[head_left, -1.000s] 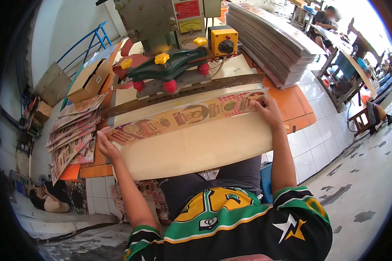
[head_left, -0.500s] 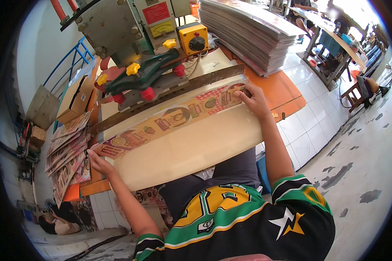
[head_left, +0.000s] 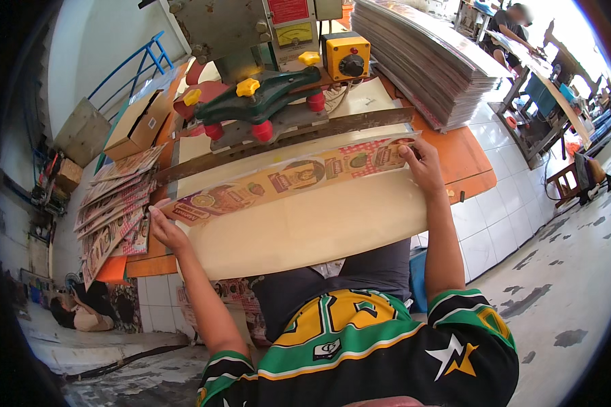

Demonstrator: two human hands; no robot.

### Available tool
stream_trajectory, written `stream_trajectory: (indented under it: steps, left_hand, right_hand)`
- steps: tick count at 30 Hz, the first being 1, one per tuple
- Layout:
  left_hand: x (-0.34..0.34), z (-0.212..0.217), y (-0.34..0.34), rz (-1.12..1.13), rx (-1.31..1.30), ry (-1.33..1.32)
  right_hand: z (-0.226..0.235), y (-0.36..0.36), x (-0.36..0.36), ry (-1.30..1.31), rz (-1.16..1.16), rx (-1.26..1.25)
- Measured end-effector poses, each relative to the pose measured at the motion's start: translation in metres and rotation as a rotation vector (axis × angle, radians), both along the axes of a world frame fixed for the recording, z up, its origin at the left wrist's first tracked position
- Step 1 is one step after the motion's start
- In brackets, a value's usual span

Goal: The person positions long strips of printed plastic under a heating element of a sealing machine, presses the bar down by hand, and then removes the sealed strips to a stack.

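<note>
A long printed plastic sheet (head_left: 295,176) with food pictures and a red checked pattern stretches between my hands, over a cream board (head_left: 312,230). My left hand (head_left: 169,230) pinches its left end, thumb on the edge. At the far right end, my right hand (head_left: 423,166) grips the corner with the thumb on top; its other fingers are partly hidden. Just beyond the sheet's far edge runs a long metal bar (head_left: 360,126) of a press machine. Above the bar sits a dark green bracket (head_left: 271,97) with yellow knobs and red feet.
Printed pieces (head_left: 119,203) lie in a loose pile at the left, beside an open cardboard box (head_left: 137,125). A tall stack of flat sheets (head_left: 431,68) stands on the orange table (head_left: 472,166). A yellow control box (head_left: 346,55) is on the machine. Another person (head_left: 509,30) sits far right.
The view has shifted, so the machine and table appear farther right. Both hands still hold the sheet's ends, and it stays stretched along the metal bar.
</note>
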State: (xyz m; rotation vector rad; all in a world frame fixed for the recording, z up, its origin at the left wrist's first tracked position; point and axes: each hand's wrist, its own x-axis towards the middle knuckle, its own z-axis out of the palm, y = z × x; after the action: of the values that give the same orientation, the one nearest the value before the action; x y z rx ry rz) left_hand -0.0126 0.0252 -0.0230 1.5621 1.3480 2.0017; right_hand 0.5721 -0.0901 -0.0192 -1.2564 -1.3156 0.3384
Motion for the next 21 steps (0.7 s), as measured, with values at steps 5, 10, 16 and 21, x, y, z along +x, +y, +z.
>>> stream_trajectory:
  steps: [5, 10, 16, 21]
  left_hand:
    - [-0.001, 0.001, 0.001, 0.002, 0.01, 0.035]
    - [-0.002, 0.0, 0.002, 0.01, 0.028, 0.04]
    - [-0.007, -0.004, 0.003, 0.0, 0.012, 0.012]
    - [-0.001, -0.002, 0.003, 0.052, 0.015, 0.033]
  right_hand:
    - [-0.012, 0.003, 0.013, -0.029, -0.014, -0.016]
    - [-0.009, 0.003, 0.007, -0.014, -0.004, 0.005]
    - [-0.008, 0.003, 0.008, -0.024, -0.01, 0.0]
    - [-0.008, 0.002, 0.006, 0.005, -0.004, 0.035]
